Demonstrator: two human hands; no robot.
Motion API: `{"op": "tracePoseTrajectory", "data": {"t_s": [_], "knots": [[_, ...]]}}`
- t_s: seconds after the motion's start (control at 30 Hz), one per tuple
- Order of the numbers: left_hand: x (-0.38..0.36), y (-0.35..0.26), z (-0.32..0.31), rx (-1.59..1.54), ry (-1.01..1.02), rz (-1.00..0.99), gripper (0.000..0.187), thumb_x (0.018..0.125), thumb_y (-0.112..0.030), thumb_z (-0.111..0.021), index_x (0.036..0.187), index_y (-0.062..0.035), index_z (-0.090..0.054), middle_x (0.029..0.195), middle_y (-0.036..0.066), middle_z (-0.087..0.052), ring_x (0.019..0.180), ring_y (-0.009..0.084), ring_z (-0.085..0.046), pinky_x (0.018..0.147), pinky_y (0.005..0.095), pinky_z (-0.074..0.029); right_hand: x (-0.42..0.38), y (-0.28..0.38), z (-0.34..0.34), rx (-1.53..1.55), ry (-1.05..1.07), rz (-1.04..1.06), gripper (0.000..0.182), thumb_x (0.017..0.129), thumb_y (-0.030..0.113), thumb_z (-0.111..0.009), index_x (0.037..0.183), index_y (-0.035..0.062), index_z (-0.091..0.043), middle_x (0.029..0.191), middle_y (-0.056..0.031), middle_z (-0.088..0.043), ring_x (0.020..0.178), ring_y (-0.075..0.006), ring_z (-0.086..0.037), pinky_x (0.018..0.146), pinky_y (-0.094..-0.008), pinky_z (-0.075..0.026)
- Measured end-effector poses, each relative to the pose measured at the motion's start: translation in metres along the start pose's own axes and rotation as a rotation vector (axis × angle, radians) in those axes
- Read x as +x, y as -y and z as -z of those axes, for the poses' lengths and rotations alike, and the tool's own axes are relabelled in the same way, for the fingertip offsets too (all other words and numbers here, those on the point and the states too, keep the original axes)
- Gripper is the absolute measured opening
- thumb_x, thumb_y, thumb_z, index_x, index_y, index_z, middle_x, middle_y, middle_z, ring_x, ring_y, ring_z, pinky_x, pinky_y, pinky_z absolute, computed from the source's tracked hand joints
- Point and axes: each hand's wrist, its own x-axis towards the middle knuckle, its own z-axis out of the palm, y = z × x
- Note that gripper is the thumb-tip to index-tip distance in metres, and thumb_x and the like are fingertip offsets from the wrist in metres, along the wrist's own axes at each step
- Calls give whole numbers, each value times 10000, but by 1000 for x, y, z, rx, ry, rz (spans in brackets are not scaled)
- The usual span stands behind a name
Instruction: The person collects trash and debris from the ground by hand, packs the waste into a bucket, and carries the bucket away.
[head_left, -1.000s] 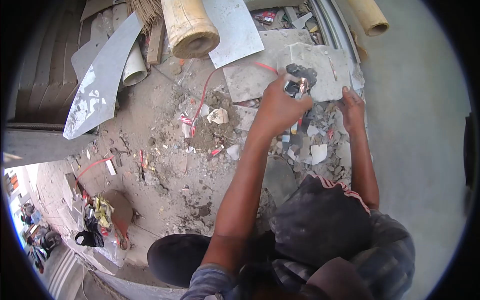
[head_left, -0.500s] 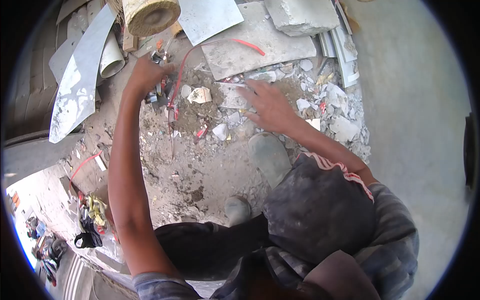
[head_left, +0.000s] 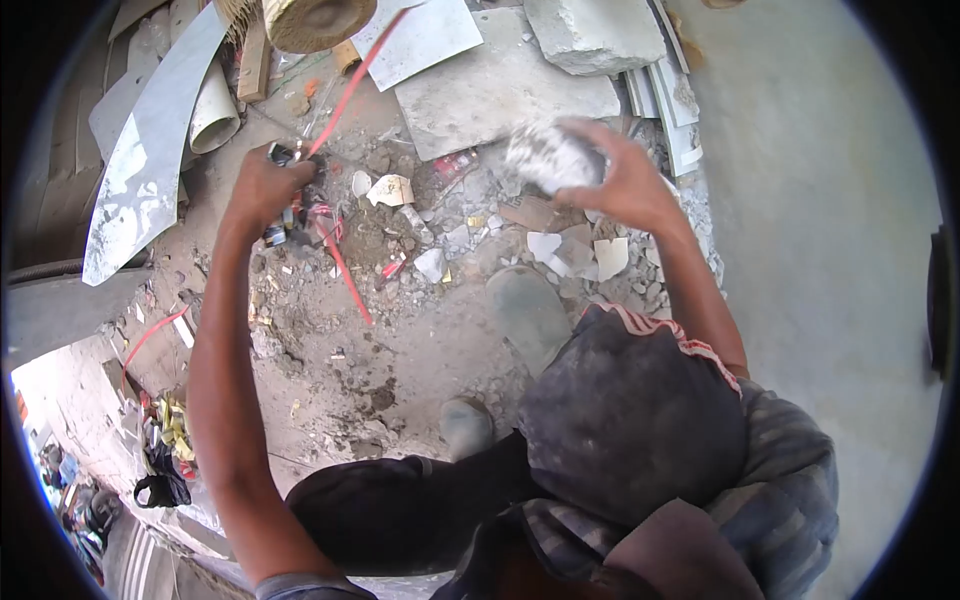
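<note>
My left hand (head_left: 268, 188) is closed around a bundle of small dark and shiny scraps (head_left: 276, 232), which look like crumpled wrappers. A long red plastic strip (head_left: 352, 85) trails from this hand, both upward and down toward the ground. On the other side, my right hand (head_left: 630, 180) grips a whitish, rough chunk of rubble (head_left: 548, 158), blurred by motion, with the thumb below and fingers above. Beneath the hands lie a cream broken shard (head_left: 391, 190), white shards (head_left: 545, 246) and loose dirt.
A large flat slab (head_left: 500, 80) with a thick concrete block (head_left: 595, 35) lies ahead. White panel pieces (head_left: 425, 40), a pipe (head_left: 214, 118) and a curved sheet (head_left: 150, 160) are at the left. Boots (head_left: 530, 315) stand on the debris; smooth floor (head_left: 800, 250) runs along the right.
My right hand, earlier spread over the debris, has moved right and now holds the chunk. My left hand has shifted slightly left and down with the scraps, and the red strip has swung.
</note>
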Motion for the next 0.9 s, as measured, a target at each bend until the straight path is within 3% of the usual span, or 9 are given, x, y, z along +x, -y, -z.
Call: {"op": "tracePoseTrajectory", "data": {"t_s": [0.07, 0.17, 0.23, 0.27, 0.33, 0.5, 0.63, 0.83, 0.9], "knots": [[-28, -6, 22, 5, -4, 53, 192, 832, -145, -706, 900, 26, -650, 669, 88, -641, 617, 151, -605, 630, 358, -500, -8, -6, 41, -572, -562, -69, 771, 772, 249, -829, 1452, 77, -509, 1442, -234, -536, 1367, -381, -480, 1160, -438, -368], [-46, 26, 12, 176, -73, -348, 148, 793, -50, -729, 894, -8, -629, 973, 99, -662, 847, 209, -637, 758, 355, -514, -27, -11, 65, -802, -635, -40, 784, 757, 247, -826, 1456, 80, -511, 1483, -276, -474, 1369, -424, -469, 1165, -449, -372], [-71, 7, -13, 214, -86, -646, 178, 766, 6, -743, 899, -13, -627, 1212, 112, -628, 1038, 248, -633, 876, 355, -517, -42, -18, 40, -568, -280, -106, 793, 785, 265, -821, 1483, 105, -481, 1517, -274, -432, 1402, -434, -426, 1181, -456, -343], [-81, -7, -27, 261, 2, -636, 292, 683, 41, -773, 928, -12, -623, 1435, 139, -504, 1285, 349, -526, 1047, 419, -465, -53, -23, 25, -459, -107, -138, 797, 799, 274, -818, 1496, 118, -466, 1534, -273, -411, 1419, -439, -404, 1189, -459, -328], [-92, -44, -57, 597, -123, -808, 222, 740, 9, -726, 933, -19, -621, 1482, 156, -487, 1383, 373, -460, 1140, 481, -390, -74, -31, -9, -352, 151, -348, 832, 815, 352, -784, 1540, 189, -410, 1586, -305, -295, 1420, -518, -363, 1154, -508, -368], [-57, -18, -112, 732, -56, -890, 101, 850, -79, -601, 933, -30, -633, 1459, 150, -534, 1344, 342, -525, 1180, 518, -329, -126, -65, -95, -650, 133, -189, 691, 825, 290, -752, 1461, 167, -511, 1484, -273, -431, 1300, -447, -517, 1019, -456, -496], [-52, -12, -98, 689, -45, -909, 124, 851, -77, -605, 967, -46, -637, 1355, 142, -613, 1280, 331, -568, 1130, 495, -381, -113, -83, -103, -551, -126, 27, 324, 817, 111, -648, 1135, 79, -701, 1305, -175, -584, 1128, -329, -609, 890, -451, -526], [-70, -11, -63, 391, -37, -659, 380, 762, -113, -792, 1106, -81, -634, 1190, 136, -680, 1003, 360, -673, 855, 463, -531, -78, -42, -79, -679, -239, 149, 572, 818, 102, -693, 1375, 181, -590, 1389, -174, -514, 1147, -360, -593, 888, -444, -522], [-72, -5, -60, 347, -23, -497, 389, 783, -114, -781, 1143, -89, -637, 1135, 149, -701, 951, 374, -687, 822, 462, -539, -68, -47, -88, -681, -49, 173, 623, 831, 98, -671, 1428, 220, -541, 1329, -177, -522, 1117, -353, -601, 840, -435, -534]]}}
